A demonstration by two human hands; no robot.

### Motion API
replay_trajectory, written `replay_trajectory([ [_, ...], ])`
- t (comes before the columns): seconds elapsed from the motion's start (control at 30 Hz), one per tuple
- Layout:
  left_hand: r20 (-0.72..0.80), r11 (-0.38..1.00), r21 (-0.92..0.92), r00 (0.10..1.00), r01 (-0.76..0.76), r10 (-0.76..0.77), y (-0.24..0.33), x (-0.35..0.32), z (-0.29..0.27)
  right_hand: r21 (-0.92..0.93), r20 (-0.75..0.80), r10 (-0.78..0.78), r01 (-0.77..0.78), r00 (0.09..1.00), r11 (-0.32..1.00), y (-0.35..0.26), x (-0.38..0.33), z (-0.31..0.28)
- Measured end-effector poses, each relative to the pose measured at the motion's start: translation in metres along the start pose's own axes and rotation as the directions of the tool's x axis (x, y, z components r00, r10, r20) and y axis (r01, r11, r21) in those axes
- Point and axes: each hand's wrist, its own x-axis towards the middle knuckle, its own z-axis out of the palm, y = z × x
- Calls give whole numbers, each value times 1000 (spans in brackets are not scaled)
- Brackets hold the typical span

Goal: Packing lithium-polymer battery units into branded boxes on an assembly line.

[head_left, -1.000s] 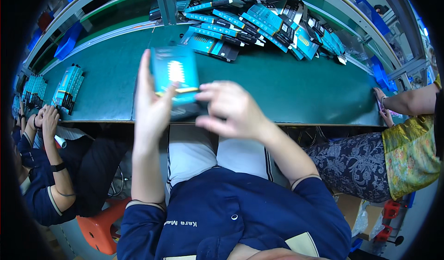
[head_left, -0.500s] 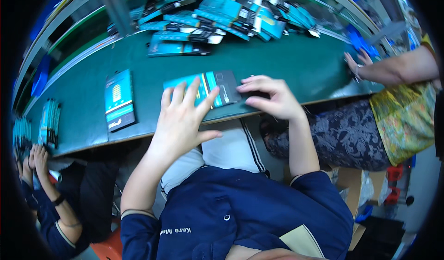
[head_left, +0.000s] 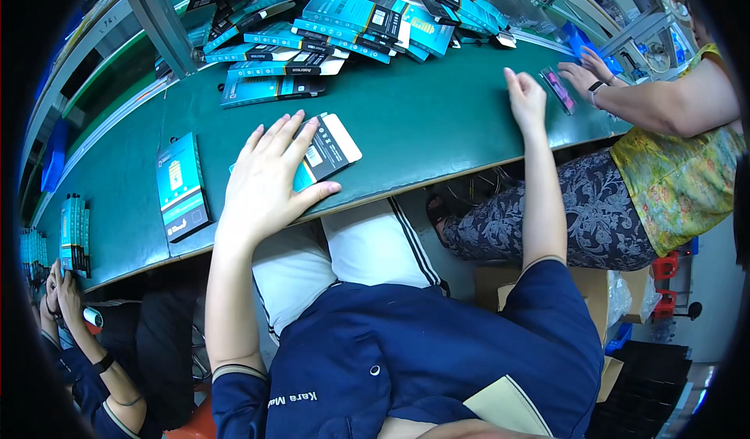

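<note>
My left hand (head_left: 269, 169) lies flat with fingers spread on a teal-and-black box (head_left: 316, 158), covering much of it. The box rests at an angle near the table's front edge, a pale end flap standing out at its upper right. My right hand (head_left: 526, 103) is stretched out over the right side of the table, fingers curled and thumb pointing away from them. Nothing shows in its grasp. Just right of it is a clear plastic pack (head_left: 558, 91) with something pink inside, beside a co-worker's hands (head_left: 586, 74).
A heap of similar boxes (head_left: 351, 19) covers the back of the green table (head_left: 422, 126). One box (head_left: 183, 185) lies left of me. Further left, a co-worker's hands (head_left: 62, 287) are at a row of boxes (head_left: 74, 232). A metal post (head_left: 160, 25) stands back left.
My right hand has left the box and swung far to the right. Under my left hand the box has tilted and shows a different face and a flap. The clear pack now shows by the co-worker.
</note>
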Motion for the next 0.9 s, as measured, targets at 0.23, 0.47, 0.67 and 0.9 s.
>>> replay_trajectory([
  [0.23,-66,993,-115,998,3,-10,-5,-7,3,-731,-140,55,-140,989,668,51,26,-34],
  [0.47,-133,982,-181,991,-55,31,-4,-13,-4,-316,138,-150,187,979,930,-144,-107,-9],
  [0.67,-94,969,-245,996,-16,-8,-3,-11,-5,249,405,-378,298,833,922,-212,-118,6],
  [0.9,-193,873,-485,969,44,-157,1,-5,-12,883,256,-285,-103,924,459,-276,-124,34],
])
